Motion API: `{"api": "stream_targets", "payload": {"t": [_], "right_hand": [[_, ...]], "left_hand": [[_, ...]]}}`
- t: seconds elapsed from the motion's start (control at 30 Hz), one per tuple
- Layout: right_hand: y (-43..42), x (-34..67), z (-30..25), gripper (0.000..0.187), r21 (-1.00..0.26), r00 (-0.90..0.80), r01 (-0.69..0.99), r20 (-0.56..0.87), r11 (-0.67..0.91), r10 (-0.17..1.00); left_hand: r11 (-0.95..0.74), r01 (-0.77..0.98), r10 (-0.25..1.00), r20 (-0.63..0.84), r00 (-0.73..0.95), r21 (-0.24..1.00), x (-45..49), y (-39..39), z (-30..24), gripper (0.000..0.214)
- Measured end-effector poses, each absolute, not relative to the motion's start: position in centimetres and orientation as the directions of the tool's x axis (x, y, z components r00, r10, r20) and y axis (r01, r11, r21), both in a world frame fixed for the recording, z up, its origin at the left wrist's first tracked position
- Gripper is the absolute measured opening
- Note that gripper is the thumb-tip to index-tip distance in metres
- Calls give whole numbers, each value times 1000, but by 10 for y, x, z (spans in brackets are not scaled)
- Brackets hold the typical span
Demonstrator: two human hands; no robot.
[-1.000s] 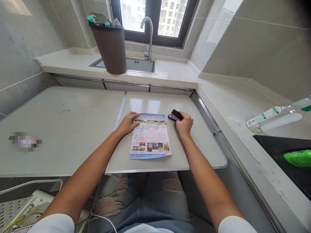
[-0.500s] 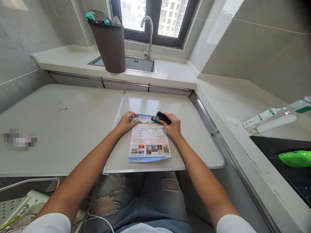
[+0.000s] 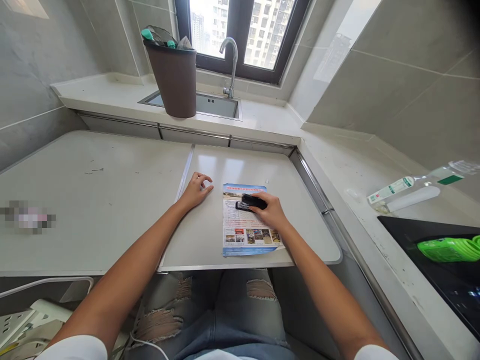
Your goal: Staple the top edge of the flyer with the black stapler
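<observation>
A printed flyer (image 3: 240, 220) with blue bands and small photos lies on the white folding table (image 3: 180, 250) in front of me. My right hand (image 3: 273, 211) is closed around a black stapler (image 3: 253, 202), whose jaws point left over the flyer's upper half. Whether the stapler touches the paper, I cannot tell. To the left of the flyer, my left hand (image 3: 195, 191) rests on the table with fingers apart and curved, holding nothing. A gap separates it from the flyer's left edge.
Behind the table, a brown bin (image 3: 174, 82) stands at the sink (image 3: 217, 106) by the faucet (image 3: 231, 65). On the right counter are a clear bottle (image 3: 423, 185) and a green packet (image 3: 448, 249) on a black cooktop (image 3: 405, 230). A blurred item (image 3: 28, 217) lies far left.
The flyer has shifted right and turned slightly. My left hand has let go of its upper left edge. My right hand and the stapler have moved a little toward me.
</observation>
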State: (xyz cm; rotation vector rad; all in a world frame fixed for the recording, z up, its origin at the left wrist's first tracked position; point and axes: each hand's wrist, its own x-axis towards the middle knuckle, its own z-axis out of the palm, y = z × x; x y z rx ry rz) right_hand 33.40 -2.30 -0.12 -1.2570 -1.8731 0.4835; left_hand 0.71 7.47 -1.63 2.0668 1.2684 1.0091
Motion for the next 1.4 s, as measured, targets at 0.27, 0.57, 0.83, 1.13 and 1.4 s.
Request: {"api": "stream_targets", "payload": {"t": [0.27,0.57,0.83,1.13,1.4], "right_hand": [[-49,403,-3,43,-717,-19,655,299,238,954],[16,470,-5,54,-825,483,564,295,-36,824],[26,474,-27,46,-508,306,856,355,-92,883],[25,468,-28,45,-356,247,927,330,-123,911],[22,458,-28,42,-225,158,971,333,-85,929]], "left_hand": [[-410,485,910,314,270,772,8,74,-15,22],[-173,287,958,93,271,942,-3,73,-1,67],[-140,181,961,90,262,974,-7,79,-7,68],[-144,150,962,103,253,978,-6,80,-5,67],[-134,152,970,98,224,979,-5,79,-6,65]]}}
